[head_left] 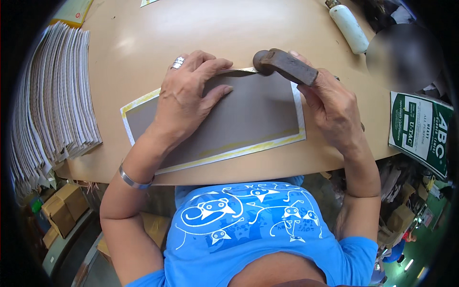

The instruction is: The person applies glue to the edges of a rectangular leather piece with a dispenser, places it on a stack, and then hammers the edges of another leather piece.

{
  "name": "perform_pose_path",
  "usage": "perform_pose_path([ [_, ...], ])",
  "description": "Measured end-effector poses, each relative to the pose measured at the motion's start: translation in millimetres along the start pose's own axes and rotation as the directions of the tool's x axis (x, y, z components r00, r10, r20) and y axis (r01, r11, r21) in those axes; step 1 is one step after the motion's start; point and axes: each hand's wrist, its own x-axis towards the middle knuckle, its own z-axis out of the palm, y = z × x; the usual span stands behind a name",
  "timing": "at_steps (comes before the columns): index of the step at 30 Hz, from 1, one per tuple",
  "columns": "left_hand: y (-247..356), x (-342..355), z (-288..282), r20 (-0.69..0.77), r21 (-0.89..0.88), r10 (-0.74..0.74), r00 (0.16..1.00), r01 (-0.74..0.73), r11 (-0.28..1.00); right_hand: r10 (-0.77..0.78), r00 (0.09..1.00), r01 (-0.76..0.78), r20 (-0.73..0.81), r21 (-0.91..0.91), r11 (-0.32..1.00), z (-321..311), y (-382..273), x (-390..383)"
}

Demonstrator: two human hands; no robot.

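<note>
Grey sheet (248, 115), yellow-and-white bordered, flat on our worktop (229, 28); left hand (189, 95), fingers spread, pressing it down; right hand (332, 107), fingers wrapped round a dark hammer-like tool (282, 64) at the folded far edge; near and side borders look unfolded; stacked sheets (52, 95) wait left.

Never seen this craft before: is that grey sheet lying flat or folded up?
Flat: the grey sheet lies spread on the table, pressed by the left hand; its far edge looks folded over.
</note>
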Motion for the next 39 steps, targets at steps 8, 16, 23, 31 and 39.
perform_pose_path([
  [8, -4.8, -6.1, -4.6, 0.051, -0.013, -0.005, 0.999, 0.005, 1.0, -0.008, 1.0, 0.008, 0.002, 0.036, 0.999, -0.5, 0.5, 2.4],
  [16, -5.5, -7.0, -5.3, 0.093, 0.387, 0.251, 0.964, -0.267, 0.883, -0.01, 1.0, 0.011, -0.015, 0.071, 0.997, -3.9, -0.8, 6.9],
  [23, -6.2, -12.4, -0.1, 0.097, 0.492, 0.299, 0.949, -0.307, 0.815, -0.048, 0.999, 0.048, 0.005, 0.033, 0.998, 3.8, -7.1, 9.8],
  [31, -3.0, -14.3, 4.0, 0.027, 0.46, 0.32, 0.947, -0.296, 0.837, -0.097, 0.994, 0.098, -0.04, 0.027, 0.995, 8.9, -2.0, 15.8],
  [39, -5.5, -13.8, -1.5, -0.009, 0.352, 0.253, 0.967, -0.234, 0.906, -0.114, 0.993, 0.114, 0.034, 0.022, 0.993, 9.3, -9.5, 18.5],
])
